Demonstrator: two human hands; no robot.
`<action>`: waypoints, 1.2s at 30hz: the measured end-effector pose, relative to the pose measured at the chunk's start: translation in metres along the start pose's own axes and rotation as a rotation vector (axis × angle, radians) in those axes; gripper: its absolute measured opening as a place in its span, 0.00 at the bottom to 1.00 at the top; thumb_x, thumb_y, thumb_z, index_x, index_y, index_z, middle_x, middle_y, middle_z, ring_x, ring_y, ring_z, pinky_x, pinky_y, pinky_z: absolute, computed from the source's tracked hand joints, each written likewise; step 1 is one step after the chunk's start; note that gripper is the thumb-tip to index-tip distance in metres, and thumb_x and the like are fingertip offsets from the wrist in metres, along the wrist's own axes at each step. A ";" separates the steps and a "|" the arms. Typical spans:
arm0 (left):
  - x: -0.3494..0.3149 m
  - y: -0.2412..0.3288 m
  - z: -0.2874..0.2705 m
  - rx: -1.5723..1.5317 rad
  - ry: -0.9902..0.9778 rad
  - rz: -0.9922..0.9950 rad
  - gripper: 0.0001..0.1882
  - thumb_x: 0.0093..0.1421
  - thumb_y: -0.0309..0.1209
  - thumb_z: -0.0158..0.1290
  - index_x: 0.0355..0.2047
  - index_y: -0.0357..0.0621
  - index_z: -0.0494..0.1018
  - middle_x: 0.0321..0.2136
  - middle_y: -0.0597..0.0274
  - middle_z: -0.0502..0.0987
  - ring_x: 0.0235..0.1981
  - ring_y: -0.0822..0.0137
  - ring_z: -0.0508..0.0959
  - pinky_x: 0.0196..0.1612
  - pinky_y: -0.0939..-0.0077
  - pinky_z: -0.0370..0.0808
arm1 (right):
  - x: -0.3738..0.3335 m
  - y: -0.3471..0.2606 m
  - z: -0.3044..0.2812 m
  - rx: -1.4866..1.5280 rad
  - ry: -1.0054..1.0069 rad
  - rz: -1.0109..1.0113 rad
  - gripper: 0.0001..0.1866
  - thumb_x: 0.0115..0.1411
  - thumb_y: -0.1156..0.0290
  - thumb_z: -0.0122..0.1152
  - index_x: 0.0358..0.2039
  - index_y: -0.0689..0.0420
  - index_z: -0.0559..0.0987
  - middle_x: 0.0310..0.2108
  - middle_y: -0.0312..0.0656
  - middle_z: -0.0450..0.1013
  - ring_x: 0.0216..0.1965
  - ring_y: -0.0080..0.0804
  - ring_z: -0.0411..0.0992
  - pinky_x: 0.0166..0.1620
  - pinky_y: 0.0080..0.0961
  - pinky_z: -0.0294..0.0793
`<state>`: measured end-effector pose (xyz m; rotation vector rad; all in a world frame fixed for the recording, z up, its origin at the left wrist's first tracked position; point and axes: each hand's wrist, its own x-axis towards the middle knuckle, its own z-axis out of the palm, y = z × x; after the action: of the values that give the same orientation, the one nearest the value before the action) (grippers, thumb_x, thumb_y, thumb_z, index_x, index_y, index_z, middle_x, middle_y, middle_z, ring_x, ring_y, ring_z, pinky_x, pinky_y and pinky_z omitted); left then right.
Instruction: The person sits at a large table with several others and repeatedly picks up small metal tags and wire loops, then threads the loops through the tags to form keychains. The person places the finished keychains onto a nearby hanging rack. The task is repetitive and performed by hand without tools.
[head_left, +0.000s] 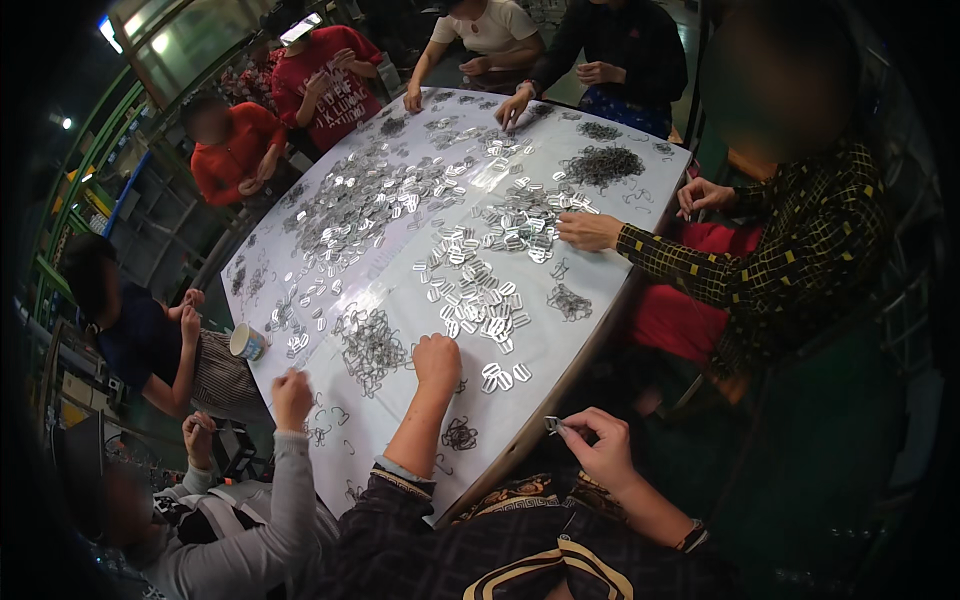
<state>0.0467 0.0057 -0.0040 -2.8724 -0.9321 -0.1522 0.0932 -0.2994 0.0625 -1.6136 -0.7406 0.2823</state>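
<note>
My left hand is closed above the white tabletop, its fingertips turned away and hidden. Beside it, on its left, lies a tangled heap of thin dark wire pieces, bent like hooks. My right hand is off the table's near edge, pinching a small flat metal buckle between thumb and fingers. A few loose silvery buckles lie between my hands. Farther up spreads a larger pile of the same slotted buckles. A small dark clump of wire pieces sits close to my left forearm.
The white table has several people around it handling small parts. At my left, a grey-sleeved co-worker's hand is over the table; at right, another's hand touches buckles. A paper cup stands on the left edge. Another dark heap lies far right.
</note>
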 end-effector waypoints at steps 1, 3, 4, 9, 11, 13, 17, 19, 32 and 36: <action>-0.001 -0.003 0.000 -0.024 0.037 0.008 0.05 0.47 0.27 0.55 0.21 0.38 0.78 0.28 0.53 0.78 0.33 0.52 0.78 0.37 0.60 0.76 | -0.001 0.000 0.000 -0.006 -0.004 0.006 0.03 0.51 0.81 0.65 0.28 0.64 0.81 0.24 0.40 0.75 0.23 0.23 0.72 0.28 0.18 0.70; -0.003 -0.011 -0.001 -0.133 0.062 -0.037 0.04 0.48 0.27 0.55 0.22 0.40 0.77 0.27 0.55 0.78 0.33 0.55 0.77 0.36 0.60 0.75 | -0.001 0.000 -0.001 -0.011 -0.001 -0.006 0.03 0.51 0.81 0.65 0.29 0.64 0.80 0.24 0.40 0.75 0.22 0.22 0.72 0.27 0.18 0.70; -0.004 -0.011 -0.006 -0.234 0.051 -0.073 0.06 0.48 0.28 0.54 0.23 0.39 0.77 0.26 0.54 0.77 0.32 0.55 0.77 0.36 0.59 0.75 | -0.001 0.000 -0.002 -0.009 0.005 -0.025 0.04 0.52 0.81 0.65 0.29 0.64 0.80 0.24 0.40 0.74 0.21 0.21 0.71 0.26 0.18 0.69; -0.040 0.008 -0.030 -1.116 -0.008 -0.188 0.05 0.54 0.26 0.55 0.28 0.35 0.75 0.24 0.60 0.79 0.27 0.73 0.78 0.35 0.78 0.74 | -0.002 0.003 0.000 -0.009 0.034 -0.042 0.03 0.52 0.80 0.65 0.29 0.63 0.80 0.23 0.39 0.74 0.21 0.20 0.71 0.25 0.18 0.69; -0.068 0.029 -0.064 -1.323 0.001 0.072 0.02 0.55 0.22 0.54 0.27 0.36 0.73 0.26 0.64 0.76 0.30 0.74 0.75 0.39 0.78 0.72 | -0.001 0.003 0.002 -0.018 0.020 -0.035 0.03 0.52 0.80 0.65 0.29 0.63 0.80 0.22 0.39 0.74 0.21 0.20 0.71 0.24 0.18 0.69; -0.094 0.049 -0.083 -1.620 -0.075 0.207 0.04 0.55 0.19 0.55 0.29 0.38 0.71 0.33 0.60 0.72 0.39 0.69 0.71 0.46 0.74 0.67 | 0.001 0.002 0.005 0.005 0.014 -0.036 0.03 0.52 0.80 0.65 0.28 0.63 0.80 0.22 0.39 0.74 0.20 0.20 0.71 0.24 0.18 0.68; -0.115 0.077 -0.100 -1.566 -0.085 0.256 0.04 0.56 0.19 0.54 0.29 0.38 0.70 0.35 0.58 0.72 0.40 0.67 0.71 0.47 0.74 0.67 | 0.000 -0.005 0.006 -0.008 0.023 -0.028 0.03 0.52 0.80 0.65 0.29 0.63 0.80 0.22 0.39 0.73 0.19 0.21 0.70 0.23 0.18 0.67; -0.119 0.082 -0.100 -1.524 -0.078 0.239 0.03 0.57 0.19 0.53 0.30 0.37 0.70 0.35 0.59 0.72 0.40 0.68 0.71 0.47 0.75 0.67 | 0.000 -0.005 0.007 -0.012 0.006 -0.032 0.03 0.52 0.80 0.65 0.29 0.63 0.80 0.21 0.39 0.73 0.19 0.21 0.70 0.23 0.18 0.67; -0.136 0.092 -0.101 -1.626 -0.124 0.178 0.03 0.64 0.22 0.45 0.37 0.37 0.62 0.37 0.53 0.75 0.39 0.71 0.73 0.48 0.75 0.69 | 0.027 0.044 0.008 -0.067 -0.067 -0.077 0.07 0.55 0.72 0.65 0.29 0.63 0.81 0.22 0.41 0.72 0.20 0.26 0.71 0.25 0.22 0.68; -0.140 0.091 -0.102 -1.602 -0.124 0.175 0.03 0.64 0.22 0.45 0.36 0.37 0.62 0.36 0.53 0.76 0.38 0.71 0.73 0.47 0.75 0.69 | 0.055 0.070 0.037 -0.376 -0.064 -0.137 0.10 0.51 0.69 0.68 0.31 0.61 0.81 0.25 0.43 0.72 0.27 0.38 0.73 0.32 0.32 0.73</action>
<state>-0.0183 -0.1624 0.0708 -4.3579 -0.6350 -1.1916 0.1350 -0.2384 0.0007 -1.9025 -0.9929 0.0979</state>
